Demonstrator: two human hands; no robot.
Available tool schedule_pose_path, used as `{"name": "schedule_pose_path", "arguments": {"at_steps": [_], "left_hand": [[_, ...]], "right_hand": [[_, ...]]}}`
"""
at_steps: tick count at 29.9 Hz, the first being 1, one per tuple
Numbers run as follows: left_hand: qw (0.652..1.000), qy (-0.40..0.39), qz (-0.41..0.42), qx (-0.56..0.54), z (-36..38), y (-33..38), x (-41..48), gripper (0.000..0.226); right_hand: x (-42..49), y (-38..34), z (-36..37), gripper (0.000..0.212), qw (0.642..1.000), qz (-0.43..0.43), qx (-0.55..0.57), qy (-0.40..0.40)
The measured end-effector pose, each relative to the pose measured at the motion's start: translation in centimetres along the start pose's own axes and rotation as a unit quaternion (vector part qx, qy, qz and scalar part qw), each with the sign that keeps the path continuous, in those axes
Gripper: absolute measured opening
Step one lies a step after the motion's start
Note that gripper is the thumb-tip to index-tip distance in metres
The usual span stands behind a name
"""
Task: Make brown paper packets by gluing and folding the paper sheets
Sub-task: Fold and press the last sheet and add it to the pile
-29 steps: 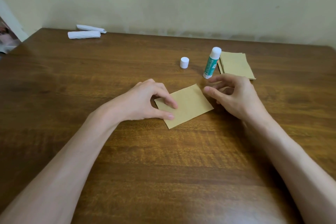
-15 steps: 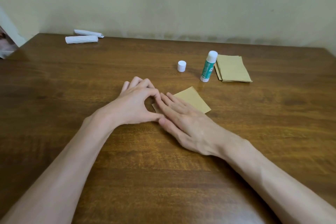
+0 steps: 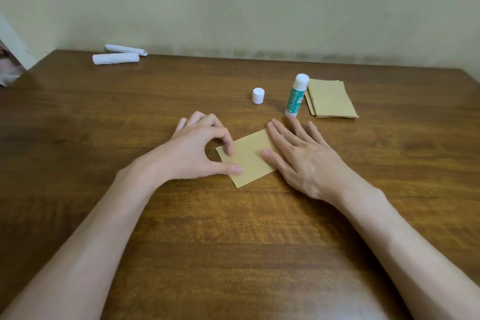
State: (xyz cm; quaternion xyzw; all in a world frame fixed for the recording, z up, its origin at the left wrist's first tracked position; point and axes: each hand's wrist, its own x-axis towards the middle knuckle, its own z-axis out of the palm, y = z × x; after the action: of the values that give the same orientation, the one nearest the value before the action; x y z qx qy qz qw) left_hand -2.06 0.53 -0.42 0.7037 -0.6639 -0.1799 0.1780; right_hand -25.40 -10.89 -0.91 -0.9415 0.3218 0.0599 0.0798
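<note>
A folded brown paper piece (image 3: 250, 158) lies flat on the wooden table (image 3: 233, 241) in the middle. My left hand (image 3: 192, 153) presses its left edge with the index fingertip and thumb tip, the other fingers curled. My right hand (image 3: 301, 158) lies flat on the paper's right half with straight, spread fingers. Behind them a green-and-white glue stick (image 3: 296, 96) stands upright and uncapped, with its white cap (image 3: 258, 95) to its left. A stack of brown paper sheets (image 3: 331, 99) lies right of the glue stick.
Two white rolled paper pieces (image 3: 117, 56) lie at the table's far left, near the wall. The table's left corner edge and some blurred clutter (image 3: 7, 70) show at the far left.
My right hand has slid rightward across the folded paper, from beside my left hand to the paper's right half. My left hand stayed pressing the left edge.
</note>
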Motion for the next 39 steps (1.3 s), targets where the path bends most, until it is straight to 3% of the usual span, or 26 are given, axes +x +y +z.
{"name": "schedule_pose_path", "arguments": {"at_steps": [4, 7, 10, 14, 20, 29, 33, 39], "left_hand": [[1.000, -0.010, -0.001, -0.017, -0.8, -0.3, 0.0, 0.040], [0.999, 0.038, -0.022, -0.019, -1.4, -0.7, 0.1, 0.049], [0.997, 0.025, -0.055, 0.038, -1.1, -0.6, 0.0, 0.067], [0.992, -0.001, -0.027, 0.123, 0.1, 0.0, 0.1, 0.075], [0.994, -0.017, -0.011, 0.110, 0.1, 0.4, 0.1, 0.073], [0.995, -0.023, -0.026, 0.090, -0.5, 0.3, 0.2, 0.103], [0.996, -0.021, -0.017, 0.089, -0.4, 0.3, 0.2, 0.097], [0.999, -0.019, 0.013, 0.045, -0.2, 0.3, 0.1, 0.068]], "right_hand": [[0.1, 0.4, 0.2, 0.082, 0.997, 0.009, 0.063, 0.037], [0.3, 0.8, 0.3, 0.080, 0.993, 0.017, 0.083, 0.080], [0.4, 0.7, 0.4, 0.086, 0.990, 0.007, 0.091, 0.111], [0.6, 0.4, 0.9, 0.091, 0.979, -0.039, 0.138, 0.147], [0.8, 0.0, 0.7, 0.093, 0.977, -0.073, 0.181, 0.084], [0.1, 0.6, -0.6, 0.098, 0.981, -0.079, 0.166, 0.058], [0.2, 0.6, -0.5, 0.102, 0.977, -0.079, 0.178, 0.086], [0.1, 1.2, -0.7, 0.102, 0.980, -0.046, 0.179, 0.072]]}}
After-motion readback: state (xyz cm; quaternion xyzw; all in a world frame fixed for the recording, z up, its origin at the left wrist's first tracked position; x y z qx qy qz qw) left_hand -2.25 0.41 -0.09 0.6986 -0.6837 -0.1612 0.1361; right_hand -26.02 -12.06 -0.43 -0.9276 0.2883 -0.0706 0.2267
